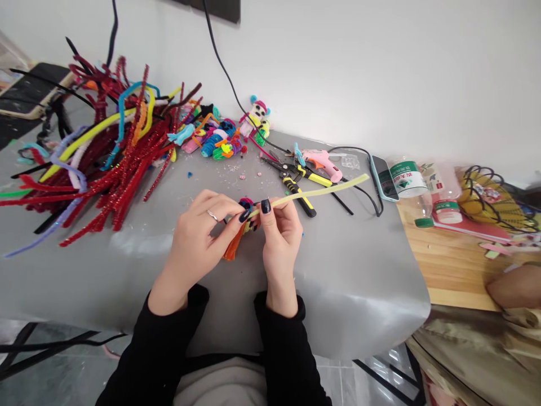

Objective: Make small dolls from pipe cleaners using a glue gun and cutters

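Between both hands runs a pale yellow pipe cleaner (329,190), its long free end pointing right. My left hand (203,237), with a ring on one finger, pinches its left end between thumb and fingertip. My right hand (281,237) grips it a little further along, thumb on top. Behind and just under the fingertips lies a small piece with an orange pipe-cleaner part (231,246) and some blue and pink; the fingers hide most of it, so I cannot tell whether it is held or resting on the grey table (338,270).
A big heap of red and mixed pipe cleaners (127,152) covers the left. Finished pipe-cleaner figures (220,135) sit at the back. Pliers (298,186), a pink glue gun (323,160) and a phone (384,177) lie right. Bottles (408,177) and another person's arm (518,285) are beyond.
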`<state>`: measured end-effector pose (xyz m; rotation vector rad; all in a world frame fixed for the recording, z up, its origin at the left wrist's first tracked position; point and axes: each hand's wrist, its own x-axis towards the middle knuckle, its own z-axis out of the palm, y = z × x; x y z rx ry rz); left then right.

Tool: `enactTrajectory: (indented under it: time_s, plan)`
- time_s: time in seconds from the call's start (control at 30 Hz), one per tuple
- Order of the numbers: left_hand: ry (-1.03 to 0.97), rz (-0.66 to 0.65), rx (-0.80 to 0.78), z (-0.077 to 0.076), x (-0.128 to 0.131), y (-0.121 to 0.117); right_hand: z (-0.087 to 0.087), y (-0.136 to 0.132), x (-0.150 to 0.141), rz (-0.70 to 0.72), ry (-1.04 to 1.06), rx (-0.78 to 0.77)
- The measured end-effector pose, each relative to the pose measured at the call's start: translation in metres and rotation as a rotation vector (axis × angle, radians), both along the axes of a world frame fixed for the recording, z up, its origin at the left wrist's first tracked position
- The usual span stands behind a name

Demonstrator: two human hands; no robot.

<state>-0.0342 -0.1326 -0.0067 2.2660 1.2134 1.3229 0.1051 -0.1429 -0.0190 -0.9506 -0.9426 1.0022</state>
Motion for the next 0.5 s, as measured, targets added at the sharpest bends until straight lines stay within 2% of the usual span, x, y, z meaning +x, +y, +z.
enactTrajectory:
  time_s: [0.37,0.5]
  plan:
    - [0.103,-0.164,-0.054,-0.0002,-0.0084,0.0028,-0.0062,-0.0007,0.003,-0.073,-0.018,0.016]
    - [0.075,-0.112,-0.082,-0.0025,-0.0106,0.0036,-0.0024,0.0001,0.0037,-0.021,-0.019,0.003]
